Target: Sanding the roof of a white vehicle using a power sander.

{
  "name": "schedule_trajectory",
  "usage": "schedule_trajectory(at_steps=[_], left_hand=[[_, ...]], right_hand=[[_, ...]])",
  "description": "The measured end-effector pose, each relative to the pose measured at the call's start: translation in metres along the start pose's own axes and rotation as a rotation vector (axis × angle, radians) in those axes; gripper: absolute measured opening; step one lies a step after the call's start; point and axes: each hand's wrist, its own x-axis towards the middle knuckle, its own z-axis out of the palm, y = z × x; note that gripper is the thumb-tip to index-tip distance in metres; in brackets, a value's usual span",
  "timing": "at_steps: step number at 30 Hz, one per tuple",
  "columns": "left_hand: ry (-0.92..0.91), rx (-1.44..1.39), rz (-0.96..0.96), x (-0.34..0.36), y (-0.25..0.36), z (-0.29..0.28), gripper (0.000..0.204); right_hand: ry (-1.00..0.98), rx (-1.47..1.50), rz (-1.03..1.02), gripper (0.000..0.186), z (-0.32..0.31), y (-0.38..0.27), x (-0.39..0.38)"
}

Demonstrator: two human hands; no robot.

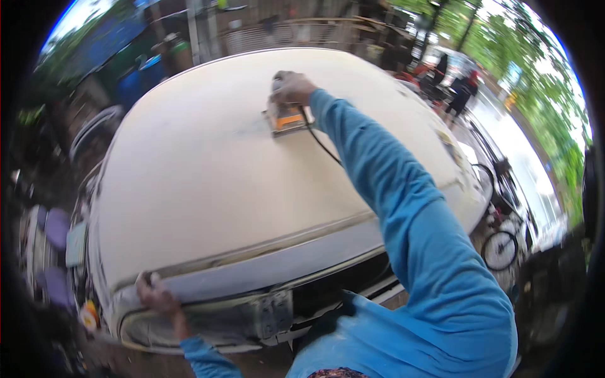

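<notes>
My right hand is wrapped round the top of an orange sander, at the end of my outstretched arm. The sander's flat base rests on the pale, dull roof of a vehicle. A black cord runs from the tool back beneath my blue sleeve. At the roof's near left corner, my left hand grips the roof edge with bent fingers, slightly blurred. Faint bluish-grey patches show on the roof beside the sander.
Below the near edge is a dark opening with a metal hinge. On the right stand a bicycle and, farther off, a person in dark clothes. Blue barrels and a tire are at the left.
</notes>
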Motion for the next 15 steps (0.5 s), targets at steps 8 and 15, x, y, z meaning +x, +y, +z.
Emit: schedule_trajectory(at_steps=[8,15], left_hand=[[-0.022,0.066,-0.021,-0.002,0.05,-0.015,0.026],[0.01,0.096,-0.003,-0.006,0.05,-0.014,0.032]], right_hand=[[-0.115,0.083,-0.119,0.071,0.085,-0.163,0.008],[-0.233,0.03,-0.293,0.07,0.168,-0.291,0.005]])
